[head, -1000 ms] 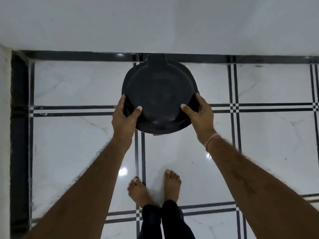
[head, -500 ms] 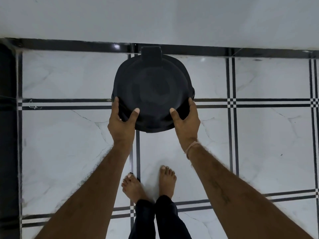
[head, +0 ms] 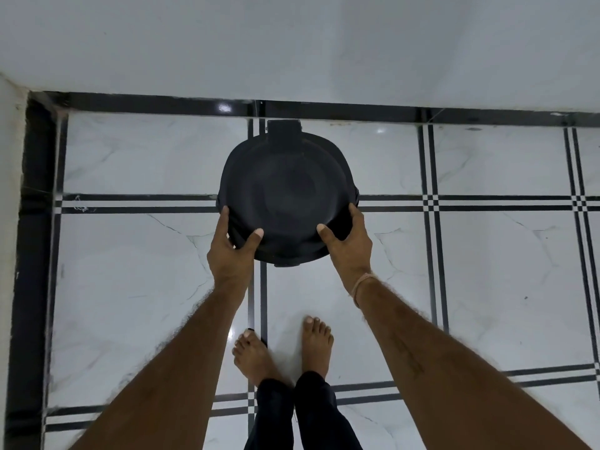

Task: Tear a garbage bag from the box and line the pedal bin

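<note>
A round black pedal bin (head: 285,193) is seen from straight above, its lid down and its hinge block toward the wall. My left hand (head: 232,248) grips the bin's near left side, thumb on the lid. My right hand (head: 349,243) grips the near right side the same way. A thin band circles my right wrist. No garbage bag and no box of bags is in view.
White marble floor tiles (head: 136,287) with black double lines run all around. A white wall (head: 292,43) with a black skirting strip stands just behind the bin. Another wall edge closes the far left. My bare feet (head: 282,349) stand right below the bin.
Both hands stay clamped on the bin's sides. The bin and hands sit a little farther from the wall in the picture; the camera has shifted.
</note>
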Demonstrator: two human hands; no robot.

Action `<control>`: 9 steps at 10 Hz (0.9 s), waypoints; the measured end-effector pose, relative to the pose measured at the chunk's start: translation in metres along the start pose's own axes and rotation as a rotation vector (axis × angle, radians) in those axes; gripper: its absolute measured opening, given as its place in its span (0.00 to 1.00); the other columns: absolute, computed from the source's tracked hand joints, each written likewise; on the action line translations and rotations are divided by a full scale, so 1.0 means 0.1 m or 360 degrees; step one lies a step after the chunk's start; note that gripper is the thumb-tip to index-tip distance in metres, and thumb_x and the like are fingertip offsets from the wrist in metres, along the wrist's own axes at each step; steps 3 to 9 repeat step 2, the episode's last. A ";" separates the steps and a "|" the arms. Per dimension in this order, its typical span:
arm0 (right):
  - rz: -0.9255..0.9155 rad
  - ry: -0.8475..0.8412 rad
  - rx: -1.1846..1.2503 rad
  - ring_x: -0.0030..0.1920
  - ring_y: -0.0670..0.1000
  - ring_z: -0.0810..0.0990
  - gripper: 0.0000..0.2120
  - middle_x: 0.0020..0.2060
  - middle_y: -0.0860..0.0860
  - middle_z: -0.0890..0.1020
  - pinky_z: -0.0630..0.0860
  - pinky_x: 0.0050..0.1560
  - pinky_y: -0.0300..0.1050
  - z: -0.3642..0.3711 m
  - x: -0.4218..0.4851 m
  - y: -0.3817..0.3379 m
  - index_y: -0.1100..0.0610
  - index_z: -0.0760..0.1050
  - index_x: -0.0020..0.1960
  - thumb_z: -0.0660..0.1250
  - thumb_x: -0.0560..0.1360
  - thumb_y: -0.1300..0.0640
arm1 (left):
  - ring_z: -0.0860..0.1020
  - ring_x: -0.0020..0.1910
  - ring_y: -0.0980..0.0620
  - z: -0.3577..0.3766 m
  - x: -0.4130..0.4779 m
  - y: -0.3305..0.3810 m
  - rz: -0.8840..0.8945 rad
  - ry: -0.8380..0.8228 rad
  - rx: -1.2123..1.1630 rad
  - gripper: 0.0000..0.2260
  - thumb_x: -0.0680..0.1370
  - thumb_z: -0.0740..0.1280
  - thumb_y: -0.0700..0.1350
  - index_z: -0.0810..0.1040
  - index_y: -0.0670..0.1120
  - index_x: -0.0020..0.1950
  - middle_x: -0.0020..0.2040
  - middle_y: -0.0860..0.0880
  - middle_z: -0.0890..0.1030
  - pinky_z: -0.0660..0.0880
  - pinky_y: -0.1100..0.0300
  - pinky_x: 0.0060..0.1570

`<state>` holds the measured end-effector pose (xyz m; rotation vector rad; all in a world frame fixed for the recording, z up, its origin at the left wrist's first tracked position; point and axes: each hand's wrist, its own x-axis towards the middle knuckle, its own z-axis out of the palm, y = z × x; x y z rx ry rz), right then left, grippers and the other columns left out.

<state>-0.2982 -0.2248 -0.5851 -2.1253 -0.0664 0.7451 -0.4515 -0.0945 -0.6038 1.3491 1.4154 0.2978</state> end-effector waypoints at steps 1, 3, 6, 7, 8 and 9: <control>-0.0042 -0.0076 0.0003 0.72 0.49 0.73 0.34 0.72 0.46 0.75 0.68 0.69 0.39 -0.13 -0.02 -0.15 0.53 0.66 0.79 0.74 0.77 0.51 | 0.70 0.75 0.46 -0.11 -0.04 0.18 0.0068 -0.0143 0.0173 0.39 0.75 0.77 0.51 0.62 0.52 0.82 0.77 0.51 0.72 0.67 0.60 0.69; -0.0190 -0.0088 -0.0043 0.67 0.46 0.74 0.29 0.68 0.43 0.76 0.69 0.66 0.38 -0.33 -0.19 -0.46 0.53 0.67 0.77 0.72 0.79 0.49 | 0.72 0.71 0.50 -0.29 -0.24 0.64 0.0171 -0.0155 0.0271 0.33 0.77 0.76 0.51 0.67 0.50 0.79 0.73 0.52 0.75 0.67 0.63 0.61; -0.0190 -0.0088 -0.0043 0.67 0.46 0.74 0.29 0.68 0.43 0.76 0.69 0.66 0.38 -0.33 -0.19 -0.46 0.53 0.67 0.77 0.72 0.79 0.49 | 0.72 0.71 0.50 -0.29 -0.24 0.64 0.0171 -0.0155 0.0271 0.33 0.77 0.76 0.51 0.67 0.50 0.79 0.73 0.52 0.75 0.67 0.63 0.61; -0.0190 -0.0088 -0.0043 0.67 0.46 0.74 0.29 0.68 0.43 0.76 0.69 0.66 0.38 -0.33 -0.19 -0.46 0.53 0.67 0.77 0.72 0.79 0.49 | 0.72 0.71 0.50 -0.29 -0.24 0.64 0.0171 -0.0155 0.0271 0.33 0.77 0.76 0.51 0.67 0.50 0.79 0.73 0.52 0.75 0.67 0.63 0.61; -0.0190 -0.0088 -0.0043 0.67 0.46 0.74 0.29 0.68 0.43 0.76 0.69 0.66 0.38 -0.33 -0.19 -0.46 0.53 0.67 0.77 0.72 0.79 0.49 | 0.72 0.71 0.50 -0.29 -0.24 0.64 0.0171 -0.0155 0.0271 0.33 0.77 0.76 0.51 0.67 0.50 0.79 0.73 0.52 0.75 0.67 0.63 0.61; -0.0190 -0.0088 -0.0043 0.67 0.46 0.74 0.29 0.68 0.43 0.76 0.69 0.66 0.38 -0.33 -0.19 -0.46 0.53 0.67 0.77 0.72 0.79 0.49 | 0.72 0.71 0.50 -0.29 -0.24 0.64 0.0171 -0.0155 0.0271 0.33 0.77 0.76 0.51 0.67 0.50 0.79 0.73 0.52 0.75 0.67 0.63 0.61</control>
